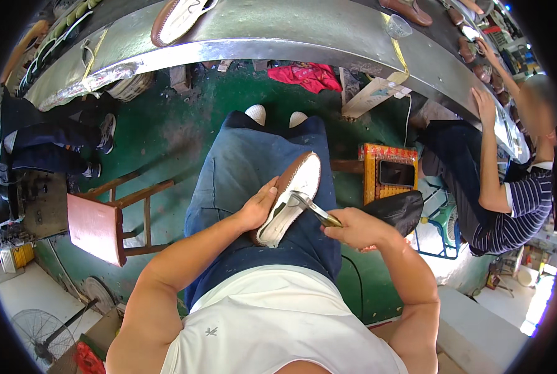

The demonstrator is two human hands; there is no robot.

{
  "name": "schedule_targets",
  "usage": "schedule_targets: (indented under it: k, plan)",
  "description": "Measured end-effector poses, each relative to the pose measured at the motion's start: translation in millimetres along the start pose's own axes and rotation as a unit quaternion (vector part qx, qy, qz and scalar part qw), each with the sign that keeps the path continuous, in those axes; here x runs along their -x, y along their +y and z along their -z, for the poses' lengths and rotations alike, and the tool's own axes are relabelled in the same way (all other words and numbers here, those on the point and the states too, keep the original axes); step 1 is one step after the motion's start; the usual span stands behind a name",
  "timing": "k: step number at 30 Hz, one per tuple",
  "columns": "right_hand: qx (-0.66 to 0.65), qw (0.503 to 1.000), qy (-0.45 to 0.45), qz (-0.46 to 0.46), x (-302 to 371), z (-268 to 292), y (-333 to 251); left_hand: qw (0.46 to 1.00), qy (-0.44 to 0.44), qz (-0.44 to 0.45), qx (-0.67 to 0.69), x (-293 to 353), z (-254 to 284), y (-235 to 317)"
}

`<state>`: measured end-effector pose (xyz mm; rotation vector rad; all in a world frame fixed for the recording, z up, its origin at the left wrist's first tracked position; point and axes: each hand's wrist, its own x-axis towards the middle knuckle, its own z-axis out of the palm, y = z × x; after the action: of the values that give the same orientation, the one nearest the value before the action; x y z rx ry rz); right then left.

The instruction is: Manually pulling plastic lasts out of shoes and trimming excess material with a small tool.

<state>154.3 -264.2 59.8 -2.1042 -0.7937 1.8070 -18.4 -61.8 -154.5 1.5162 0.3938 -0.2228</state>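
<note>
Brown-and-white shoe (298, 181), resting on the blue jeans (228, 168) over the lap, serves as our landmark. We see the left hand (257, 209) on its left side, fingers together and laid along the brown flank; where the thumb sits, and so whether the hand grips, we cannot tell. To its right, the right hand (355, 229) is wrapped around the handle of a metal hand tool (319, 213), whose head overlaps the shoe's middle; we cannot confirm contact. We note the key relation: the shoe's long axis slants from near-left to far-right, the left hand touches it and is the nearer, while the right hand lies apart, the tool bridging the gap. Farther out, we find a wooden stool (95, 227) left of the shoe, a phone (395, 173) and a black pouch (400, 210) to its right, and a metal-topped bench (260, 50) beyond it.
</note>
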Motion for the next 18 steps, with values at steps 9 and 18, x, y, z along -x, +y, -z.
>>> schedule_targets:
  k: [9,18]
  plan:
    - [0.091,0.945,0.234,0.21,-40.7,-45.5,38.6,0.999,-0.014,0.026,0.046,-0.9,-4.5,26.0]
    - [0.136,0.962,0.157,0.18,-7.6,-30.5,22.9,0.994,0.089,-0.026,-0.055,6.1,-18.4,1.4]
